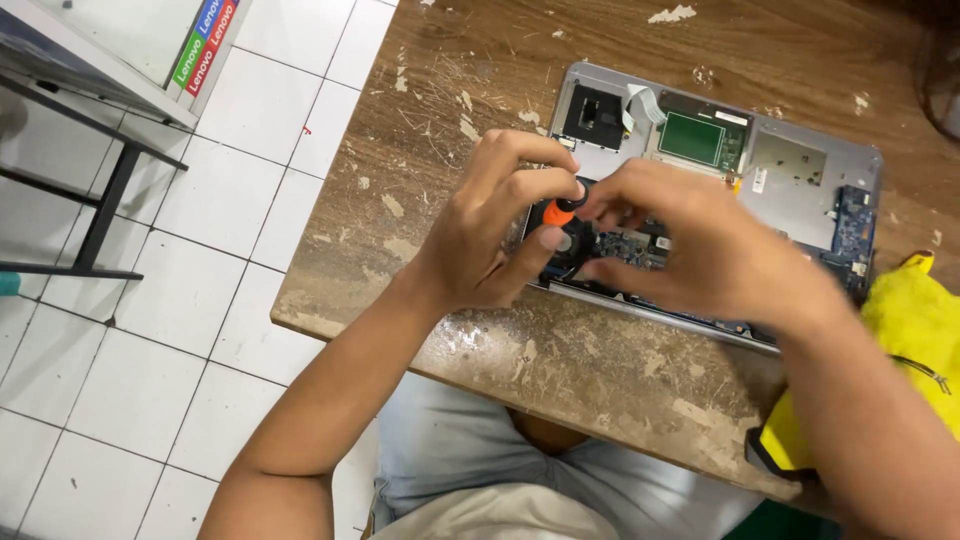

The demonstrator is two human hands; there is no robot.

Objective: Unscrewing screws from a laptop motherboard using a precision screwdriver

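Observation:
An opened laptop base (790,190) lies on a worn wooden table (560,350), its circuit boards and fan exposed. My left hand (490,230) grips an orange-and-black screwdriver (560,211) that stands upright over the fan area near the laptop's near-left corner. My right hand (700,240) reaches in from the right, its fingertips touching the top of the screwdriver and covering the middle of the board. The screwdriver's tip is hidden by my fingers.
A yellow cloth bag (915,330) with a black zip lies at the table's right edge, close to my right forearm. White floor tiles (190,300) lie to the left, with a black metal frame (100,200) holding a panel at the top left.

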